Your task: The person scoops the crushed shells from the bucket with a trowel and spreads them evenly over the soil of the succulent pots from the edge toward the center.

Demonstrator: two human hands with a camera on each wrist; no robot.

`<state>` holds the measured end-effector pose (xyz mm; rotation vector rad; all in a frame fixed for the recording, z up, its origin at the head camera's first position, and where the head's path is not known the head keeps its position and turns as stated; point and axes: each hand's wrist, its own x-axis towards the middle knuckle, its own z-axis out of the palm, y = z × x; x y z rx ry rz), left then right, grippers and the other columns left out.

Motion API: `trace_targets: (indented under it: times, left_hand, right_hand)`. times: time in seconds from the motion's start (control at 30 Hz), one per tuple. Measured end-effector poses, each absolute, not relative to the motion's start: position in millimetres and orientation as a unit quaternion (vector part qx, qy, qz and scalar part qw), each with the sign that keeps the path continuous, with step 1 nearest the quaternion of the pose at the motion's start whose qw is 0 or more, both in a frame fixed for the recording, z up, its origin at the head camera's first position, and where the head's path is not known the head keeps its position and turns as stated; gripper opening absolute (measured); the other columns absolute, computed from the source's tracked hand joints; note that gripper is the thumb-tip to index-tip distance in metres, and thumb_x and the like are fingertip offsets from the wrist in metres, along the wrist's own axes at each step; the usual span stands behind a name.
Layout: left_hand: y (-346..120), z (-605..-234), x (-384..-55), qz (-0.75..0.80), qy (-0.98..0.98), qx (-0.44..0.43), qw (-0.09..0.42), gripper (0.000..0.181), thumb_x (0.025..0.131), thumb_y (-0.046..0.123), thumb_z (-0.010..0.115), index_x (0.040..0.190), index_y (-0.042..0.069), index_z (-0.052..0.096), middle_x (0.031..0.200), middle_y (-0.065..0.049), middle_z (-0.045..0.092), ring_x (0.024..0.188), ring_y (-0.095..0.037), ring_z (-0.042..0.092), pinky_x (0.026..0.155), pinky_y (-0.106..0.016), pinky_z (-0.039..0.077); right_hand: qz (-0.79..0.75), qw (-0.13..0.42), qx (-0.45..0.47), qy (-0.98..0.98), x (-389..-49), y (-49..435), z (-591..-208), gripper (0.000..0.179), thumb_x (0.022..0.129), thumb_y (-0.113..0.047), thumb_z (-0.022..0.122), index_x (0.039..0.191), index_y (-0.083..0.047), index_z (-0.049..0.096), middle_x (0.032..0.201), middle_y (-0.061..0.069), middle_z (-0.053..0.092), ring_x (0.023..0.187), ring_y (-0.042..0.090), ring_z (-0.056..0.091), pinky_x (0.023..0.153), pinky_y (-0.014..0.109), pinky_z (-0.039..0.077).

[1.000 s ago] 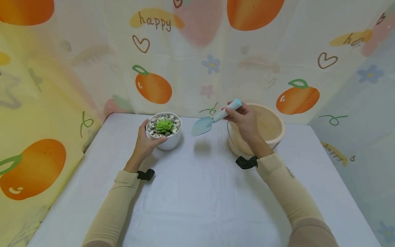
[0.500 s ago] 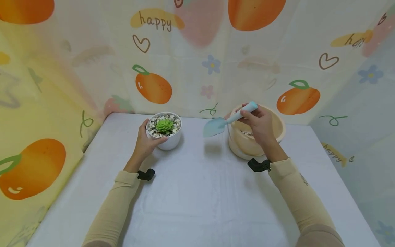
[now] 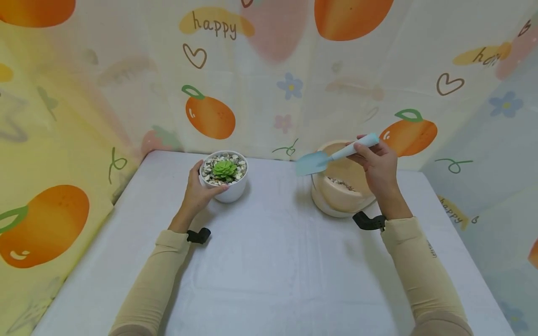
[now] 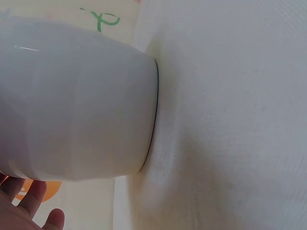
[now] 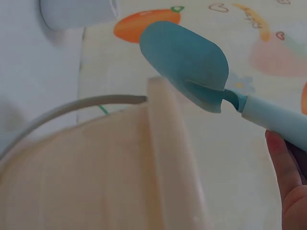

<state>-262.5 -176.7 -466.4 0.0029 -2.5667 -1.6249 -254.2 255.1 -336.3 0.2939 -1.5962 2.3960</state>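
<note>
A small white pot [image 3: 233, 192] stands upright on the table, holding a green succulent [image 3: 224, 171] amid pale pebbles. My left hand [image 3: 199, 191] grips its left side, with the thumb along the near rim; in the left wrist view several fingertips [image 4: 32, 196] show beside the pot wall [image 4: 86, 105]. My right hand [image 3: 380, 172] holds a light blue trowel [image 3: 313, 163] by its handle, above the beige bucket [image 3: 336, 198]. The trowel's blade [image 5: 187, 60] points left, past the bucket's rim [image 5: 172, 158]. Small pebbles [image 3: 341, 184] lie inside the bucket.
White cloth covers the table [image 3: 260, 261]. A patterned curtain [image 3: 260, 93] with fruit prints hangs close behind the pot and bucket, and along both sides. In the right wrist view a curved handle [image 5: 72, 105] runs down the bucket's side.
My right hand has moved right with the trowel, bringing the blade from between the pots to the bucket's left rim. The left hand still grips the white pot in the same place.
</note>
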Motion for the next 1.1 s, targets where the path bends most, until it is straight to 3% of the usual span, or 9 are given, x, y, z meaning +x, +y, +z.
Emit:
trace_targets:
  times: [0.7,0.93,1.1]
  left_hand:
    - [-176,-465,-263,-0.535,-0.843,-0.001,0.053,0.116,0.074,0.036,0.085,0.156,0.007,0.008,0.16,-0.019,0.015,0.149,-0.034,0.016,0.12,-0.057,0.016]
    - [-177,-469,-262,-0.537,-0.842,0.002,0.056,0.115,0.074,0.036,0.085,0.156,0.009,0.009,0.16,-0.018,0.014,0.149,-0.033,0.017,0.12,-0.057,0.016]
    - [-177,-469,-263,-0.528,-0.848,-0.001,0.055,0.115,0.075,0.039,0.084,0.156,0.011,0.008,0.161,-0.017,0.013,0.149,-0.033,0.016,0.119,-0.058,0.016]
  right_hand:
    - [0.814,0.185,0.063,-0.547,-259,296,-317,0.018,0.084,0.0,0.073,0.099,0.004,0.065,0.087,0.011,0.068,0.081,0.022,0.074,0.075,0.032,0.058]
    - [0.804,0.199,0.063,-0.556,-263,303,-320,0.031,0.083,0.0,0.073,0.108,0.012,0.06,0.086,0.011,0.07,0.079,0.021,0.074,0.073,0.032,0.059]
    - [0.798,0.201,0.053,-0.566,-267,308,-325,0.021,0.083,0.001,0.073,0.102,0.006,0.065,0.086,0.01,0.07,0.078,0.02,0.074,0.073,0.03,0.059]
